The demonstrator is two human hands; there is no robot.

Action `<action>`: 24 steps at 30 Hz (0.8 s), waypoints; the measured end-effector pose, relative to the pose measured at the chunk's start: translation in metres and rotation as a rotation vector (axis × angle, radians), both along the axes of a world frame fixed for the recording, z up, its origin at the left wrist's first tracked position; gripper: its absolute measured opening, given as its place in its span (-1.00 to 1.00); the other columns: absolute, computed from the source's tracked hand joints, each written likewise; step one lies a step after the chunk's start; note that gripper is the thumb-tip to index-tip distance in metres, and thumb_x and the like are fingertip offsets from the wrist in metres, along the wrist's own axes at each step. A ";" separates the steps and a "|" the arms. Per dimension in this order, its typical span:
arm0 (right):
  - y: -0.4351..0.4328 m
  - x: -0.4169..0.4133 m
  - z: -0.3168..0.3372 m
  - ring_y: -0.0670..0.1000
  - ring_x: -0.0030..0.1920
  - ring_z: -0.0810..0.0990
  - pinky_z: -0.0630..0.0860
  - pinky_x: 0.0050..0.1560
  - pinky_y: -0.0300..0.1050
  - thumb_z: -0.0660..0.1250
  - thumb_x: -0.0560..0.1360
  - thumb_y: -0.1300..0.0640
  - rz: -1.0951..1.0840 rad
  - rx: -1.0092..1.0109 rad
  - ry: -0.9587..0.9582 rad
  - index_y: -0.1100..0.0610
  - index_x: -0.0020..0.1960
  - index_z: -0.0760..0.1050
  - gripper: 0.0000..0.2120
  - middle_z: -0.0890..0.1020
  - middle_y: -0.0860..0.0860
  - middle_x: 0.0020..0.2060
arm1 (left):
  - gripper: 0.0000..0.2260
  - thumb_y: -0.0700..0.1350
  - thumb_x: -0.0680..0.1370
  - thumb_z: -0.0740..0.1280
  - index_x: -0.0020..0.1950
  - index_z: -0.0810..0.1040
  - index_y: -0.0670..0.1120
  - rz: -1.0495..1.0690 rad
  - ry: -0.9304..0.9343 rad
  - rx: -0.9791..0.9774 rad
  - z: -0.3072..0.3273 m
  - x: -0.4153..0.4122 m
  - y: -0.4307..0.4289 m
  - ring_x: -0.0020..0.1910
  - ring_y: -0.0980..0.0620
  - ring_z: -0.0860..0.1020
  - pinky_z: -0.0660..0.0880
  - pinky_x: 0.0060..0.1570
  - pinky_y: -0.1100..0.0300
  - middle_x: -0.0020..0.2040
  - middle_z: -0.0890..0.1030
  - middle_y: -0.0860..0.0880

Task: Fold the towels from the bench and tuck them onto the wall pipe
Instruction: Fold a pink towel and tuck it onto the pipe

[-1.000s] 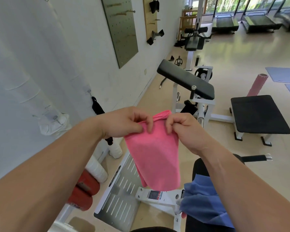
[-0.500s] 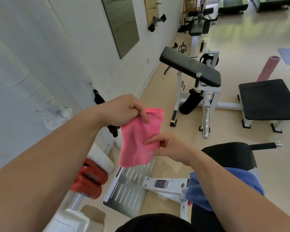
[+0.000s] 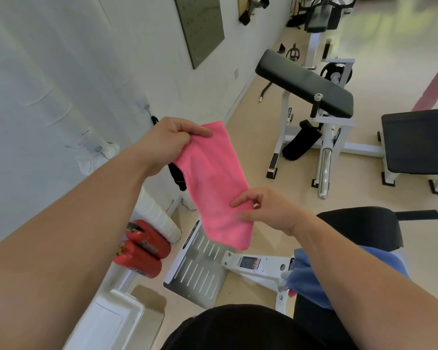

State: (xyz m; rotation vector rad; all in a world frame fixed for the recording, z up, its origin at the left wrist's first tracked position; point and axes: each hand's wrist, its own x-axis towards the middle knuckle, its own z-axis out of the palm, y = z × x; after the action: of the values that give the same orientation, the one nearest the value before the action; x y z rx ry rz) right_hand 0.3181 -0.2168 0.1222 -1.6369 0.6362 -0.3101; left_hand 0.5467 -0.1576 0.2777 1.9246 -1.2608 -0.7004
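Evidently mid-fold, my left hand point(image 3: 167, 140) pinched the top of the pink cloth towel point(image 3: 213, 178), my right hand point(image 3: 266, 210) its lower edge; halving it seemed next.

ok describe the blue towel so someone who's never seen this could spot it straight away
Find the black padded bench nearest the person, at the lower right. The blue towel lies crumpled on it, partly hidden by the right forearm. It is the only blue cloth; the pink towel is held by the left hand and right hand.
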 end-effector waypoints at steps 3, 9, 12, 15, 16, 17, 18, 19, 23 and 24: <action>0.003 -0.004 -0.010 -0.04 -0.10 0.52 0.53 -0.07 -0.03 0.53 0.32 0.27 -0.029 -0.115 0.076 -0.07 -0.08 0.60 -0.70 0.61 -0.02 -0.04 | -0.48 -0.43 0.51 0.05 0.10 0.72 -0.02 0.062 0.070 -0.028 -0.007 0.006 0.004 -0.25 0.29 0.56 0.45 -0.27 0.45 0.07 0.66 0.03; 0.007 -0.023 -0.021 -0.15 -0.18 0.56 0.52 -0.09 -0.18 0.24 0.48 0.43 -0.022 0.018 0.132 0.07 -0.22 0.68 -0.64 0.65 -0.07 -0.18 | -0.47 -0.43 0.50 0.07 0.23 0.68 -0.06 0.218 0.123 -0.057 -0.040 0.032 0.019 -0.11 0.19 0.54 0.45 -0.19 0.42 0.25 0.64 -0.06; 0.007 -0.034 -0.023 0.07 -0.07 0.56 0.58 -0.09 -0.07 0.34 0.51 0.40 -0.134 0.216 0.076 0.17 -0.14 0.68 -0.79 0.61 0.06 -0.04 | -0.49 -0.41 0.52 0.10 0.26 0.65 -0.03 0.256 0.125 -0.024 -0.058 0.036 0.032 -0.05 0.20 0.54 0.45 -0.12 0.38 0.27 0.61 -0.02; 0.007 -0.045 -0.023 0.15 -0.02 0.57 0.65 -0.05 0.07 0.42 0.43 0.48 -0.253 0.387 -0.021 0.22 -0.10 0.57 -0.81 0.53 0.15 0.08 | -0.53 -0.39 0.55 0.19 0.33 0.61 -0.01 0.249 0.136 -0.008 -0.077 0.032 0.046 -0.14 0.15 0.56 0.54 -0.11 0.32 0.16 0.63 -0.01; 0.007 -0.048 -0.024 0.16 0.01 0.58 0.66 -0.05 0.09 0.43 0.41 0.50 -0.277 0.409 -0.038 0.20 -0.10 0.57 -0.77 0.52 0.15 0.11 | -0.53 -0.39 0.55 0.22 0.34 0.60 0.00 0.246 0.143 -0.001 -0.083 0.032 0.051 -0.15 0.10 0.56 0.58 -0.06 0.22 0.13 0.64 -0.04; 0.007 -0.051 -0.025 0.18 0.04 0.59 0.67 -0.02 0.12 0.43 0.41 0.50 -0.301 0.414 -0.042 0.18 -0.08 0.57 -0.75 0.52 0.15 0.14 | -0.53 -0.38 0.55 0.24 0.35 0.60 0.03 0.247 0.155 0.005 -0.090 0.033 0.054 -0.14 0.05 0.57 0.59 0.01 0.10 0.12 0.65 -0.08; 0.007 -0.054 -0.026 0.18 0.06 0.59 0.67 0.02 0.17 0.41 0.43 0.49 -0.331 0.413 -0.041 0.17 -0.05 0.59 -0.75 0.51 0.13 0.16 | -0.52 -0.38 0.54 0.25 0.34 0.60 0.05 0.249 0.162 0.018 -0.095 0.033 0.057 -0.13 0.01 0.57 0.60 0.07 0.00 0.12 0.66 -0.13; 0.007 -0.057 -0.027 0.17 0.07 0.58 0.66 0.07 0.20 0.37 0.47 0.48 -0.368 0.406 -0.038 0.16 -0.02 0.60 -0.75 0.51 0.13 0.16 | -0.52 -0.37 0.54 0.26 0.34 0.60 0.06 0.249 0.170 0.023 -0.100 0.034 0.060 -0.13 -0.01 0.56 0.59 0.09 -0.05 0.11 0.67 -0.16; 0.011 -0.059 -0.023 0.09 -0.08 0.54 0.58 -0.24 -0.06 0.24 0.53 0.41 -0.510 0.249 0.017 0.07 0.00 0.64 -0.69 0.51 0.11 0.08 | -0.51 -0.36 0.56 0.27 0.32 0.59 0.16 0.208 0.160 0.022 -0.115 0.025 0.071 -0.12 0.00 0.54 0.52 0.00 0.07 0.11 0.65 -0.08; 0.012 -0.058 -0.021 0.06 -0.12 0.51 0.50 -0.30 -0.11 0.22 0.53 0.41 -0.523 0.186 0.050 0.04 0.00 0.64 -0.66 0.51 0.09 0.05 | -0.50 -0.36 0.56 0.27 0.32 0.58 0.17 0.193 0.158 0.023 -0.116 0.020 0.073 -0.08 0.00 0.56 0.53 0.03 0.09 0.18 0.63 -0.05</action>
State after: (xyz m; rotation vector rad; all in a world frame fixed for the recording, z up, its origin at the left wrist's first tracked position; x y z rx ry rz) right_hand 0.2604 -0.2052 0.1013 -1.2848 1.0984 -0.5711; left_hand 0.5663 -0.0842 0.1614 1.9372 -0.9605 -0.7528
